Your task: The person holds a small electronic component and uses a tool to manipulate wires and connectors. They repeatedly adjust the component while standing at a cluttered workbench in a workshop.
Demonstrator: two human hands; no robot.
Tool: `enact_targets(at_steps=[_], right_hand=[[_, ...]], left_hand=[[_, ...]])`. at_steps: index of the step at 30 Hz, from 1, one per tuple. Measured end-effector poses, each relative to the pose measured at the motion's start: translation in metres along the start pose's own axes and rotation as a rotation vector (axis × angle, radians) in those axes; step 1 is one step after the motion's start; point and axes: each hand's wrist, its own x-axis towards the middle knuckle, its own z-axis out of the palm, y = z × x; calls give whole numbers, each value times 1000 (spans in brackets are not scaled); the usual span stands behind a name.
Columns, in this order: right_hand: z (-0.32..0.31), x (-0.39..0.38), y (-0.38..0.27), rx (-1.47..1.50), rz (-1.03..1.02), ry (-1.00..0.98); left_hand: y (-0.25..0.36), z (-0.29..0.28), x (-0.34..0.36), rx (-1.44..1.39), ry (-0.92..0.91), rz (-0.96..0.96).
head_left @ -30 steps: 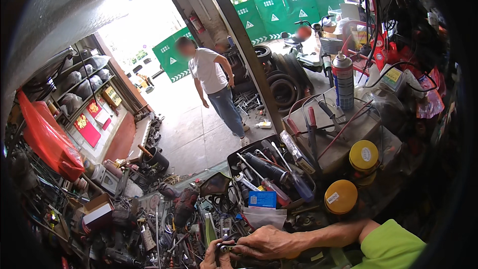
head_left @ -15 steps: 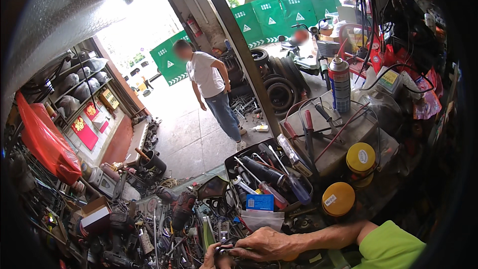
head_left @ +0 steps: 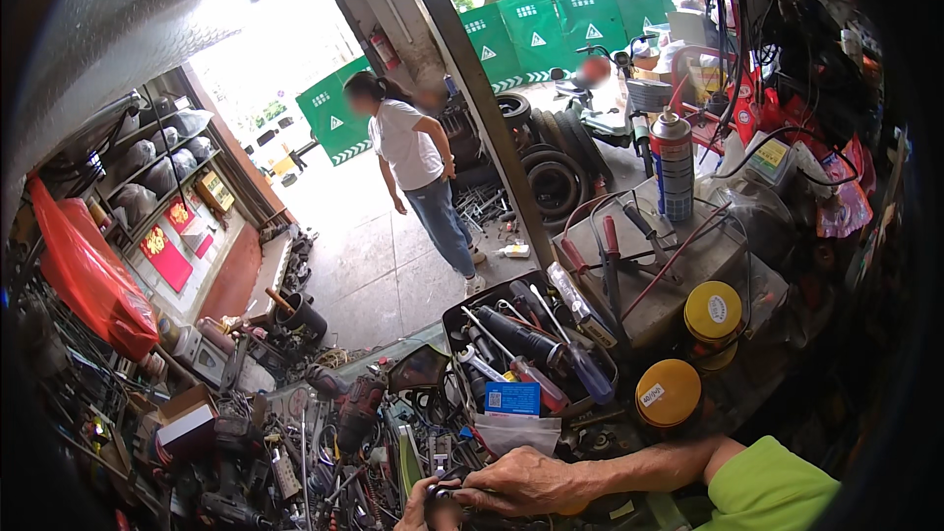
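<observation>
At the lower edge, my right hand (head_left: 523,481) reaches in from a lime-green sleeve, its fingers closed on a small dark part with a shiny metal rim (head_left: 448,483). My left hand (head_left: 417,507), partly cut off by the frame's edge, grips the same part from the other side. The exact kind of part cannot be made out, as fingers cover much of it. Just beyond the hands lie a clear plastic bag (head_left: 516,435) and a blue card (head_left: 512,398). A black tray (head_left: 455,320) holds several screwdrivers (head_left: 587,370) and other tools.
Loose tools and a red-black power drill (head_left: 362,415) crowd the bench at left. Two yellow-lidded tubs (head_left: 669,392) and a spray can (head_left: 672,165) stand at right. A person (head_left: 411,152) in a white shirt stands beyond the bench, near stacked tyres (head_left: 556,182).
Both my hands stay almost in place, still on the small part. The person beyond the bench has turned their head slightly.
</observation>
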Motion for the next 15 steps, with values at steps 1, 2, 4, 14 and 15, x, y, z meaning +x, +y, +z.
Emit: enact_targets(at_steps=[1,2,4,14,15], right_hand=[[-1,0,-1,16,1,3],[-3,1,-3,32,3,7],[-3,1,-4,31,6,3],[-3,1,-1,-6,9,-28],[-2,1,-1,-11,5,-26]], left_hand=[[-1,0,0,5,0,2],[-2,0,0,9,0,4],[-2,0,0,33,-6,-3],[-4,1,1,37,-7,25],[-3,1,0,31,-11,18]])
